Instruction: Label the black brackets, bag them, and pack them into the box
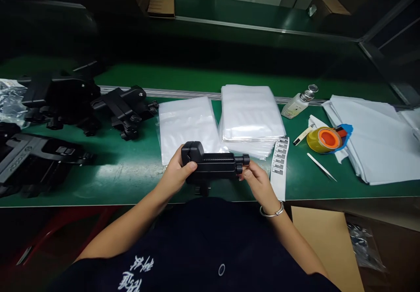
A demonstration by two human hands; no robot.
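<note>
Close to my body, I hold a black bracket-like device (216, 166) with a ribbed top, a squared block at its left end and small knobs at its right end. My left hand (179, 171) grips the left end, thumb on its near face. The fingers of my right hand (257, 180) close around a black knob (239, 168) at the other end; the fingertips are partly hidden. Behind the device lie a flat clear plastic bag (187, 121) and a thick stack of clear bags (251, 112). A printed label strip (279, 165) lies beside my right hand.
Several similar black devices (126, 110) sit on the left of the green bench (124, 176). To the right are a pump bottle (298, 103), a utility knife (303, 135), tape rolls (328, 139), white tweezers (321, 167) and white sheets (383, 138). A cardboard box (328, 244) stands below.
</note>
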